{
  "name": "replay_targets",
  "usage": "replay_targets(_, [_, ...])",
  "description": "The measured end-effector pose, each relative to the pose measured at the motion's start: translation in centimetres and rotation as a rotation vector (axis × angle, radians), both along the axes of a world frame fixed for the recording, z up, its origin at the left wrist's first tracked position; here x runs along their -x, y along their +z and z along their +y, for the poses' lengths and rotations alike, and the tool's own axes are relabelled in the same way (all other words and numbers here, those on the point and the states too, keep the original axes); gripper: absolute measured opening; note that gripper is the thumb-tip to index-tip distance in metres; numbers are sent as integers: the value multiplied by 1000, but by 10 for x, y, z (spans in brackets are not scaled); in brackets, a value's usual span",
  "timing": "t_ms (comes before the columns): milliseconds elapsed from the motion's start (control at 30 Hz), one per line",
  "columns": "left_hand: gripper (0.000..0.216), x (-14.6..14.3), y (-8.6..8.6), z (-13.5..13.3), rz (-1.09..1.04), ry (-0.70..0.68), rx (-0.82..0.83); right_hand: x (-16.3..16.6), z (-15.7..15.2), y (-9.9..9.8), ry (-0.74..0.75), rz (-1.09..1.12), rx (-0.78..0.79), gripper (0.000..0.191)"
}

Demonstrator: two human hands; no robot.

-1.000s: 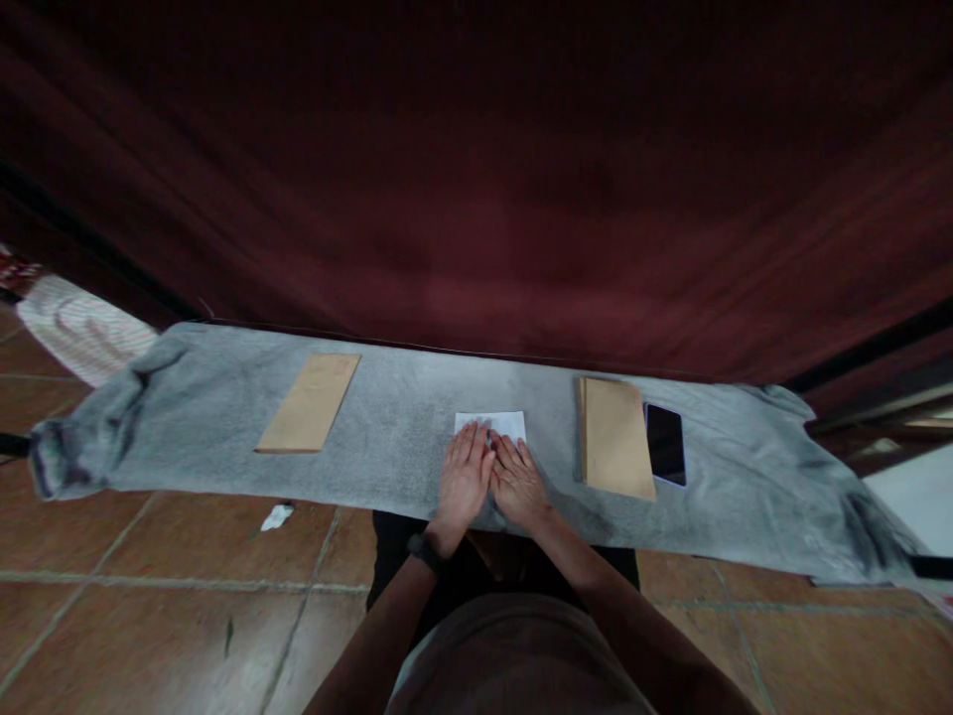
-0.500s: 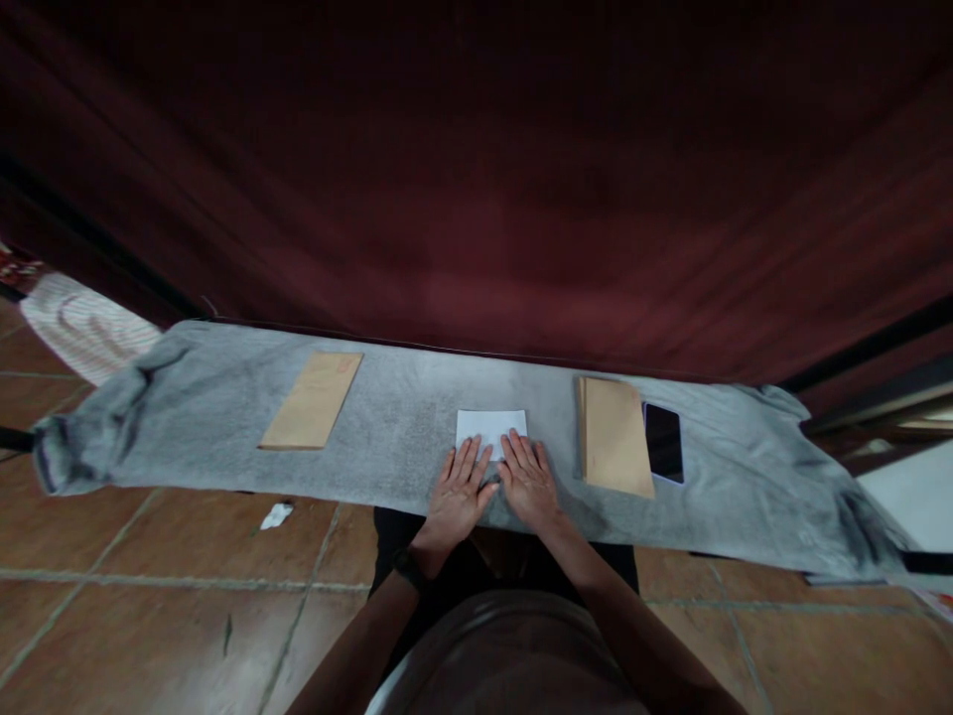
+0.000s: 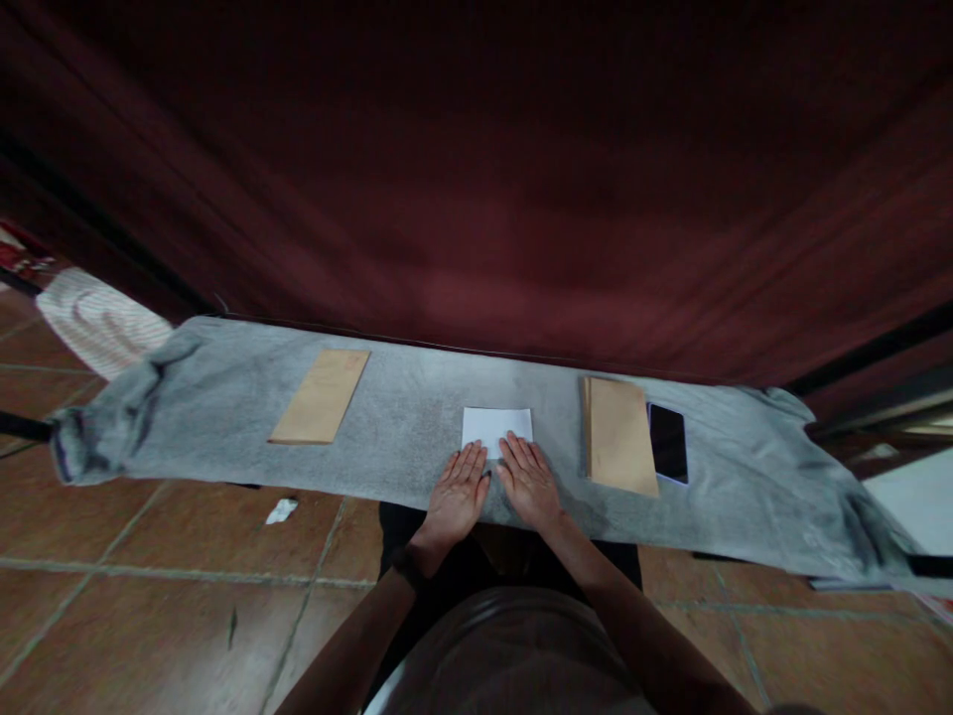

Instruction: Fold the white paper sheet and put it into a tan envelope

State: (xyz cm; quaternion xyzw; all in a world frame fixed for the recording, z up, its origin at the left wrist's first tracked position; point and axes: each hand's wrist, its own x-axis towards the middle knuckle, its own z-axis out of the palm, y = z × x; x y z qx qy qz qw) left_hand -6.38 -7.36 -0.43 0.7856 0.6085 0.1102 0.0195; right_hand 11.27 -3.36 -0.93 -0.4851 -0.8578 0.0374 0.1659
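Both hands lie flat and open, fingers spread, palms down, gripping nothing. Left hand [image 3: 456, 493] rests on the grey cloth [image 3: 223, 397] with its fingertips at the near edge of the white paper [image 3: 496, 429]; right hand [image 3: 530, 483] lies just beside it, thumbs almost meeting, its fingertips on the paper's near edge. A dark band shows at the left wrist.

Paper is a small white rectangle, folded or cut short, lying flat at the middle of the cloth, straight ahead of the person, most of it bare beyond the fingers.

Cloth is a long grey towel-like sheet spread across a low surface, rumpled and hanging at both ends. Behind it a dark red curtain [image 3: 476, 199] fills the upper part of the view. Below and to the left is a floor [image 3: 149, 596] of reddish-brown tiles with pale grout lines; a white scrap [image 3: 281, 510] lies on it near the cloth's edge. A striped fabric [image 3: 104, 323] shows at the far left.

No containers appear. On the cloth, well left of the paper, one brown envelope [image 3: 320, 396] lies flat at a slant. To the right, near the paper but apart from it, sits a stack of envelopes [image 3: 619, 435], and a dark phone [image 3: 667, 443] lies touching or just beside the stack's right edge, screen up.
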Motion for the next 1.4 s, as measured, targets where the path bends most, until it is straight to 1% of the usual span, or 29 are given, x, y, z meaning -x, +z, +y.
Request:
replay_targets(100, [57, -2, 1, 12, -4, 86, 23, -5, -1, -4, -14, -1, -38, 52])
replay_targets(233, [62, -6, 2, 44, -5, 190, 53, -6, -2, -6, -17, 9, -52, 52])
replay_targets(300, [62, -6, 0, 58, 1, 214, 45, -5, -2, -6, -22, 12, -50, 51])
replay_targets(367, [61, -5, -2, 66, 8, 216, 24, -3, 0, -4, -44, 8, -32, 50])
replay_targets(467, [61, -3, -4, 69, 16, 206, 6, 6, 9, 1, -73, 6, 20, 49])
replay_targets(567, [60, -1, -4, 67, 29, 195, 21, 18, 25, 5, -20, 8, 57, 48])
replay_targets(633, [60, -1, -5, 66, 35, 192, 28, 21, 36, 4, -15, 0, 60, 47])
replay_targets(733, [61, -2, -7, 68, 31, 205, 17, 14, 48, -2, -88, -26, 36, 48])
replay_targets(867, [62, -1, -5, 68, 23, 205, -6, -8, 51, -10, -171, -60, 6, 52])
replay_targets(967, [60, 5, 0, 61, 24, 139, -38, -20, 49, -13, -195, -62, -9, 54])
replay_targets(1100, [48, 16, 6, 48, 48, -97, -49, -24, 48, -16, -196, -42, -30, 55])
replay_targets(1133, [45, 17, 8, 46, 65, -137, -42, -23, 48, -16, -197, -37, -33, 55])
replay_targets(1200, [41, 19, 10, 43, 122, -174, -21, -22, 48, -16, -200, -27, -36, 55])
replay_targets(1300, [44, 16, 14, 45, 227, -218, 20, -23, 46, -12, -204, 0, -34, 53])
replay_targets(1400, [50, 12, 21, 48, 214, -226, 50, -28, 43, -6, -148, 47, -31, 50])
